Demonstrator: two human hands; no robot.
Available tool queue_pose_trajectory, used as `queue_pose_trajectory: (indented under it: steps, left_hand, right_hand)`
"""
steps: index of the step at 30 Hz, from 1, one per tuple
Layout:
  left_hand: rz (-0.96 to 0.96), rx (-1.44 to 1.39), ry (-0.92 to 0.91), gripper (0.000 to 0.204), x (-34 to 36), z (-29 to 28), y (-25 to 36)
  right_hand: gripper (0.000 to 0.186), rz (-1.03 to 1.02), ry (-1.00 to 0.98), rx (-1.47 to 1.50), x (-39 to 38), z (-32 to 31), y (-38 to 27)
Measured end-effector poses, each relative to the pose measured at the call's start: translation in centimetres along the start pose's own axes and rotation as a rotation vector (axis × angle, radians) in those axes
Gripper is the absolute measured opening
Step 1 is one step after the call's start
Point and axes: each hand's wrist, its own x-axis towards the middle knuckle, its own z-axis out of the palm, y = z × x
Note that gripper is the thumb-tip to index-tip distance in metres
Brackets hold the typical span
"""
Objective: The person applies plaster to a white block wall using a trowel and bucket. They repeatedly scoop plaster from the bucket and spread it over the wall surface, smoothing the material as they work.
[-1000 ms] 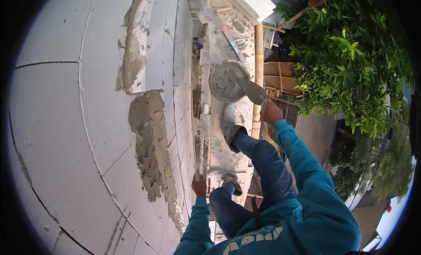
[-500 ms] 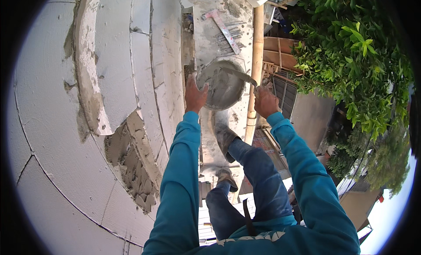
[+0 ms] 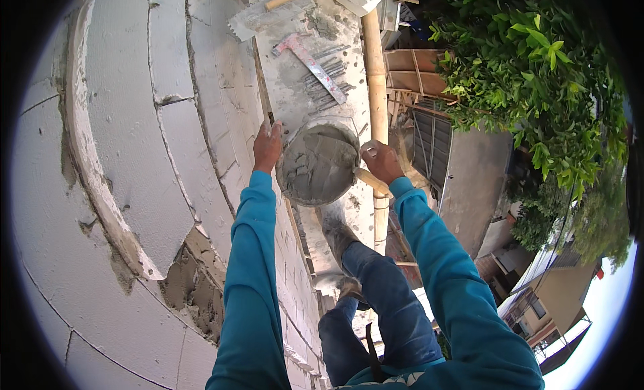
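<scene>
A round bucket of wet grey mortar stands on the ledge between my hands. My left hand is at its left side, thumb and fingers apart, with nothing visible in it. My right hand is at the right rim with curled fingers; what they hold, if anything, is hidden. Below that hand a trowel's wooden handle sticks out over the rim. Its blade is not plainly visible in the mortar.
Beyond the bucket lie a worn red hammer and a notched trowel with a wooden grip. A pale block wall rises on the left. A bamboo pole edges the ledge on the right, with leafy branches outside it.
My right hand has let go of the trowel and moved to the bucket's right rim. The view has shifted, bringing the notched trowel into sight.
</scene>
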Motion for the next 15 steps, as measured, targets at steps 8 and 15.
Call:
queue_pose_trajectory:
  steps: [8, 15]
  left_hand:
    - [-0.101, 0.177, -0.097, 0.084, 6.9, 1.6, -3.2]
    - [-0.066, 0.377, -0.038, 0.077, 9.6, 3.3, -4.0]
  right_hand:
    - [0.078, -0.037, 0.470, 0.319, 23.2, -8.7, -5.1]
    - [0.083, -0.269, 0.138, 1.071, 34.5, -12.1, -7.8]
